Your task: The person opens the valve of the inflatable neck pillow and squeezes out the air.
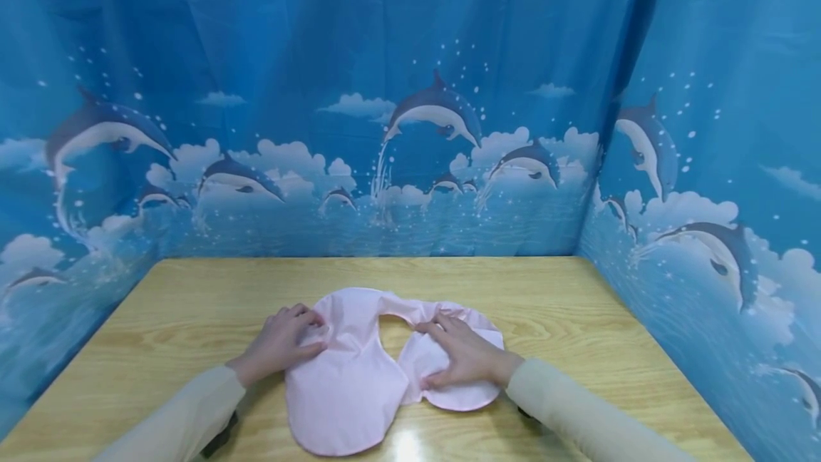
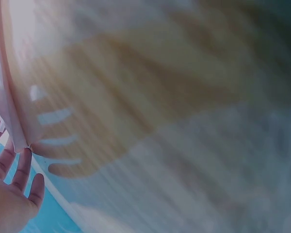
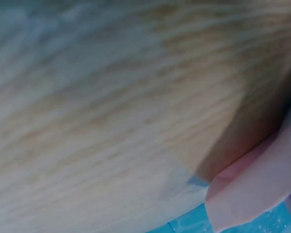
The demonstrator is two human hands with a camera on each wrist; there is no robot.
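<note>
A pale pink cloth bib (image 1: 346, 391) with rounded lobes and a neck opening lies on the wooden table, creased in places. My left hand (image 1: 282, 344) touches the upper part of its left lobe, fingertips on the fabric. In the left wrist view, the left hand (image 2: 12, 189) has its fingers spread and extended against a hanging fold of the cloth (image 2: 14, 97). Spread over the right lobe, my right hand (image 1: 465, 355) rests on the fabric, its fingertips beside the neck opening. A raised pink edge of the bib (image 3: 257, 189) fills the right wrist view's lower right corner; the fingers are hidden there.
The wood-grain table (image 1: 192, 305) stretches out around the cloth, with glare near its front edge. Blue curtains (image 1: 321, 41) printed with dolphins and clouds hang behind the table and along both sides.
</note>
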